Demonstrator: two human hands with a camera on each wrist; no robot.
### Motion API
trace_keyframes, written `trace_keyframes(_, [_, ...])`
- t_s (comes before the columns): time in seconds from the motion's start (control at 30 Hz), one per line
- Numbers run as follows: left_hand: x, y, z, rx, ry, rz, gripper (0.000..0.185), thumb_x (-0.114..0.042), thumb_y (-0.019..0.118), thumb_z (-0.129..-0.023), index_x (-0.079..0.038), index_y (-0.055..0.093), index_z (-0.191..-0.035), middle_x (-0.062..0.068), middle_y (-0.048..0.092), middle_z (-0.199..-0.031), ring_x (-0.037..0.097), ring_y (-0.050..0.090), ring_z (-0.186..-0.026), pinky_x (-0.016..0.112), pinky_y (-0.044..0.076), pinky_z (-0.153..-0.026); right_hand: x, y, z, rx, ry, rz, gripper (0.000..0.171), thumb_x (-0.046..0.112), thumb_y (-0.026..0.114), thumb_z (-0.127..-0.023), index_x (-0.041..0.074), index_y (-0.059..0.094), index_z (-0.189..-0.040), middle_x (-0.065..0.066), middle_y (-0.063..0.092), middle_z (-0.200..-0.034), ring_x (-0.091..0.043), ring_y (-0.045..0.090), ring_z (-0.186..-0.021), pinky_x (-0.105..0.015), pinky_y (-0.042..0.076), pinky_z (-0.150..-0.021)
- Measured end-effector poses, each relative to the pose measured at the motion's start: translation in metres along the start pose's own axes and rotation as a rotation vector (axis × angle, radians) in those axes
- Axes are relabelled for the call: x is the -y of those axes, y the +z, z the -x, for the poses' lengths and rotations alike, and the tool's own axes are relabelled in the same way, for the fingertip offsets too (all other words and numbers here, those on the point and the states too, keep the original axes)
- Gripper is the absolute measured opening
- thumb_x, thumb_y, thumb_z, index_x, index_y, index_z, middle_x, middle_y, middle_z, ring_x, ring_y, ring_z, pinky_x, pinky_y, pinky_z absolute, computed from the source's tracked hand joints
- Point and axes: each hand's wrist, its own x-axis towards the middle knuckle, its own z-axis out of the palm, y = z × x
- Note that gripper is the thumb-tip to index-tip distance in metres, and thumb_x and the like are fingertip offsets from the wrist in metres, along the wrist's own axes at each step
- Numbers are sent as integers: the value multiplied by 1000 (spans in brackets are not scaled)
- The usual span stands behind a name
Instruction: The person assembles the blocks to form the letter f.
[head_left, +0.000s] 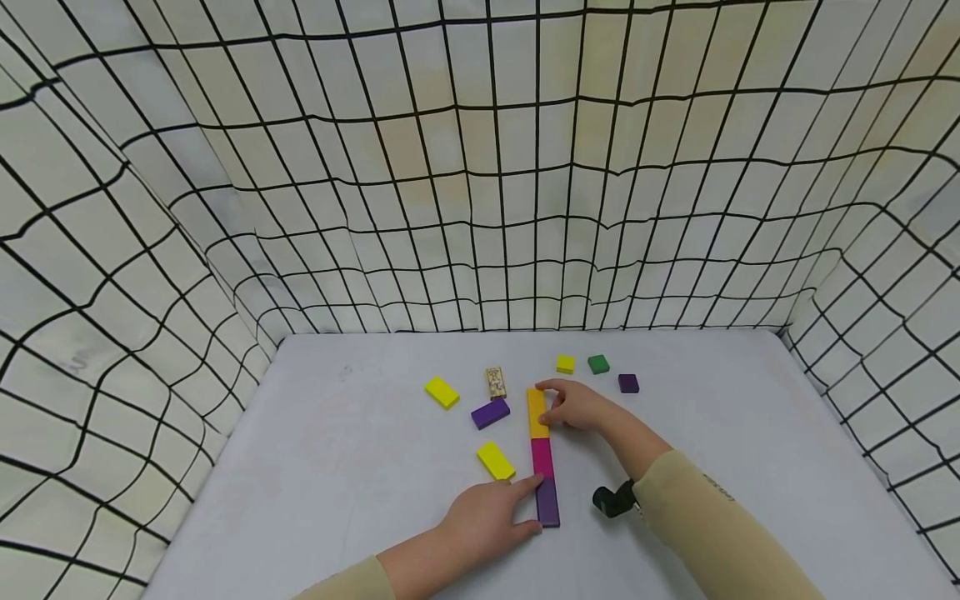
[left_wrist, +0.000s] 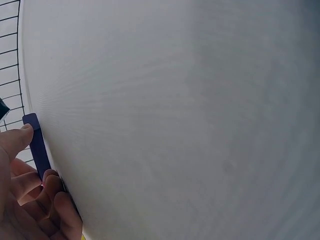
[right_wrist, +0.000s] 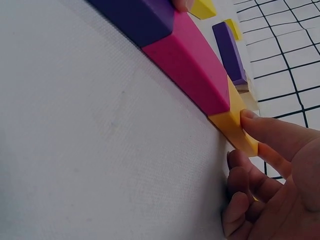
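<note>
An orange block (head_left: 537, 412), a magenta block (head_left: 542, 457) and a purple block (head_left: 548, 503) lie end to end in one straight row on the white table. My right hand (head_left: 576, 406) holds the orange block, index finger at its far end and thumb (right_wrist: 250, 116) against its side. My left hand (head_left: 487, 518) is at the near end of the row. Its index fingertip meets the seam between magenta and purple, while its thumb (left_wrist: 25, 135) is at the purple block's near end. In the right wrist view, the blocks' ends sit flush.
Left of the row lie a yellow block (head_left: 496, 461), another purple block (head_left: 491, 413), a second yellow block (head_left: 442, 392) and a patterned block (head_left: 496, 382). Farther back are small yellow (head_left: 566, 364), green (head_left: 598, 364) and dark purple (head_left: 628, 383) pieces. Black-grid netting (head_left: 480, 192) encloses the table (head_left: 315, 483).
</note>
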Motion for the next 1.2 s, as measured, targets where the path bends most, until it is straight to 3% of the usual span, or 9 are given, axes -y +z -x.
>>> trace_keyframes(0.4, [1, 2, 0, -19, 13, -6, 63, -53, 71, -86, -27, 56, -142, -4, 71, -114, 12, 67, -97, 35, 55, -79, -2, 2, 1, 0, -13, -14, 62, 26, 78, -87, 21, 53, -143, -7, 57, -86, -19, 52, -71, -26, 44, -63])
trace_keyframes(0.63, [0, -1, 0, -3, -4, 10, 62, -53, 71, -86, -29, 56, -141, -5, 70, -118, 13, 66, -102, 37, 55, -83, -2, 1, 0, 6, -14, -16, 62, 26, 78, -87, 21, 53, -143, -7, 58, -87, -19, 52, -70, -26, 44, -62])
trace_keyframes(1.2, [-3, -2, 1, 22, -15, 16, 62, -55, 71, -85, -32, 56, -141, -7, 70, -115, 10, 66, -96, 36, 55, -82, -3, 1, 3, -1, -30, -11, 60, 25, 78, -86, 20, 55, -141, -7, 57, -86, -20, 51, -71, -27, 44, -63])
